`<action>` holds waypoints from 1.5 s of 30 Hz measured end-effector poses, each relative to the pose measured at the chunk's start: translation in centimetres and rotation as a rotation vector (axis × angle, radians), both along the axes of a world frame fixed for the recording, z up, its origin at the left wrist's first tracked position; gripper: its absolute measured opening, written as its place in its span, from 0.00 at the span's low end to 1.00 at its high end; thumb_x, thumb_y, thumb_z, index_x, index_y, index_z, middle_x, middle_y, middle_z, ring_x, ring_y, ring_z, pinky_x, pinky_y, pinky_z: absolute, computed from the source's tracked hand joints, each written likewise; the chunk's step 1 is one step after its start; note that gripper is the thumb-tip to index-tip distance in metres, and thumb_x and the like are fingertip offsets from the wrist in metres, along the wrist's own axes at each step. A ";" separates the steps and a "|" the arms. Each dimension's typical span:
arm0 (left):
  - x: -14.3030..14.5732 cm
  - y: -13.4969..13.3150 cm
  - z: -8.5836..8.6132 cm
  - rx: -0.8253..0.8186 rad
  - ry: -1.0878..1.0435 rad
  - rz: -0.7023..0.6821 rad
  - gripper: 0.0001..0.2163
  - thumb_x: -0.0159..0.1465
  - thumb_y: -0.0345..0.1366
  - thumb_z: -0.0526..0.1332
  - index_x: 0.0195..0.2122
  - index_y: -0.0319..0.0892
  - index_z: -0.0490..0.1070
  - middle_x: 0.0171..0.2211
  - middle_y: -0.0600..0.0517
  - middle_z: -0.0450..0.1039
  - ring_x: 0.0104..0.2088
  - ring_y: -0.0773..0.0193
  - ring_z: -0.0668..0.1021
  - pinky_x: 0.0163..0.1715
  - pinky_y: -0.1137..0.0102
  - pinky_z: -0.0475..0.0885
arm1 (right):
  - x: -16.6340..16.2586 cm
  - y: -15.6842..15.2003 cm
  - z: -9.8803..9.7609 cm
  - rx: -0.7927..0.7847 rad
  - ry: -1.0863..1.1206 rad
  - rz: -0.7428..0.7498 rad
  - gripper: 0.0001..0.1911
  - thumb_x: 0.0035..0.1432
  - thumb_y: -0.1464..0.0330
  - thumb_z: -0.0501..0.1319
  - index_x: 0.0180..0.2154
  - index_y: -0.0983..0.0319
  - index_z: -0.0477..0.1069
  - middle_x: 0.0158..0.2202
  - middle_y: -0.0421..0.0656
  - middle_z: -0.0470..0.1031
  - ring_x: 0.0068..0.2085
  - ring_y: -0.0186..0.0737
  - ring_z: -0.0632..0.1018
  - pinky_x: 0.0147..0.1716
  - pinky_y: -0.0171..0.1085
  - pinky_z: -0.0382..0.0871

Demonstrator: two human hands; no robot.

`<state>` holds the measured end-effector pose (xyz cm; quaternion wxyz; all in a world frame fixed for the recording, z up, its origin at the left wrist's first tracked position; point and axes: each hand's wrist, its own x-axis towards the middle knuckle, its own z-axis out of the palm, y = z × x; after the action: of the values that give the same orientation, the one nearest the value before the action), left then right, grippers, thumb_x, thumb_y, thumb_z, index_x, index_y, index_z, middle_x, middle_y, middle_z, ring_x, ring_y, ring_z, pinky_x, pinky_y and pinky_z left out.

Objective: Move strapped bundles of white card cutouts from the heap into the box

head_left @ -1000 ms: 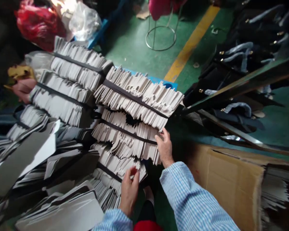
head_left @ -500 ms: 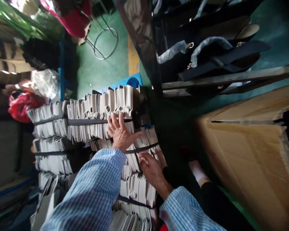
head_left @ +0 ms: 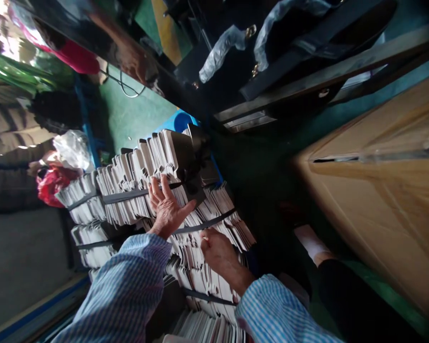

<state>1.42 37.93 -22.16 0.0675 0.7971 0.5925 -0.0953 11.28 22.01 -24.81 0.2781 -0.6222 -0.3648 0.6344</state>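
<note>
Bundles of grey die-cut card pieces, each tied by a dark strap, lie stacked in rows. My left hand (head_left: 167, 207) rests flat, fingers spread, on the top bundle (head_left: 139, 171) by its strap. My right hand (head_left: 218, 252) presses on the bundle below (head_left: 221, 216), fingers curled at the card edges near its strap (head_left: 207, 223). Both sleeves are blue-checked. Whether the right fingers pinch any cards is hidden.
A large brown cardboard box (head_left: 379, 190) stands at the right. Dark bags with wrapped handles (head_left: 271, 43) sit on a metal rack above. More bundles (head_left: 82, 200), a red bag (head_left: 50, 183) and a clear plastic bag (head_left: 71, 147) lie to the left. The floor is green.
The view has swung and tilted a lot. My left hand moved from the lower bundle up onto the top one; my right hand shifted onto the bundle beneath it.
</note>
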 end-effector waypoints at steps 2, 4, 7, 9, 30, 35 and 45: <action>-0.2 -0.1 0.1 -0.020 -0.011 -0.004 0.60 0.51 0.56 0.72 0.74 0.39 0.36 0.74 0.29 0.29 0.73 0.27 0.38 0.67 0.32 0.44 | 0.2 -0.2 -0.3 0.002 -0.007 -0.016 0.12 0.60 0.75 0.55 0.38 0.61 0.76 0.41 0.46 0.79 0.41 0.43 0.79 0.42 0.37 0.66; -0.9 -0.1 0.6 -0.032 -0.060 -0.023 0.57 0.53 0.59 0.70 0.74 0.40 0.40 0.75 0.31 0.30 0.73 0.30 0.37 0.67 0.33 0.42 | 0.6 -0.4 -0.3 0.000 -0.018 -0.044 0.13 0.61 0.75 0.53 0.39 0.61 0.76 0.40 0.46 0.80 0.40 0.43 0.79 0.41 0.37 0.67; -2.9 0.3 1.6 -0.040 -0.257 -0.064 0.43 0.64 0.57 0.60 0.73 0.43 0.45 0.74 0.36 0.38 0.74 0.41 0.45 0.70 0.42 0.45 | 1.3 0.2 1.0 0.058 -0.049 -0.122 0.14 0.64 0.72 0.51 0.40 0.60 0.76 0.41 0.46 0.81 0.43 0.43 0.80 0.45 0.38 0.70; -4.9 0.6 2.0 -0.005 -0.412 -0.046 0.32 0.70 0.51 0.53 0.71 0.43 0.48 0.72 0.38 0.48 0.72 0.51 0.54 0.71 0.49 0.51 | 1.7 1.8 2.7 0.223 -0.104 -0.224 0.14 0.66 0.68 0.51 0.42 0.59 0.76 0.44 0.46 0.81 0.47 0.43 0.80 0.49 0.38 0.72; -20.9 8.6 7.4 -0.066 -0.046 0.424 0.31 0.60 0.23 0.56 0.66 0.39 0.61 0.70 0.41 0.57 0.68 0.47 0.61 0.67 0.52 0.60 | -1.9 19.5 7.8 0.682 -0.911 0.663 0.11 0.59 0.77 0.54 0.38 0.67 0.75 0.37 0.54 0.76 0.41 0.50 0.74 0.40 0.43 0.62; -20.8 11.0 4.9 -0.053 0.000 0.334 0.26 0.60 0.21 0.53 0.59 0.42 0.67 0.66 0.44 0.61 0.64 0.48 0.64 0.64 0.55 0.65 | -2.2 19.8 7.5 0.621 -0.861 0.697 0.07 0.54 0.74 0.56 0.30 0.62 0.74 0.35 0.49 0.77 0.42 0.47 0.74 0.42 0.41 0.61; -23.1 13.4 6.9 -0.177 0.108 0.230 0.09 0.67 0.36 0.57 0.44 0.41 0.73 0.44 0.42 0.74 0.52 0.50 0.73 0.53 0.59 0.71 | -2.3 20.5 8.5 0.415 -0.780 0.685 0.07 0.56 0.67 0.58 0.32 0.61 0.74 0.28 0.46 0.74 0.30 0.43 0.72 0.30 0.39 0.53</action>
<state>-21.63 51.35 -15.25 0.1162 0.7085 0.6720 -0.1815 8.94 42.54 -16.26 0.0170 -0.5889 -0.7394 0.3259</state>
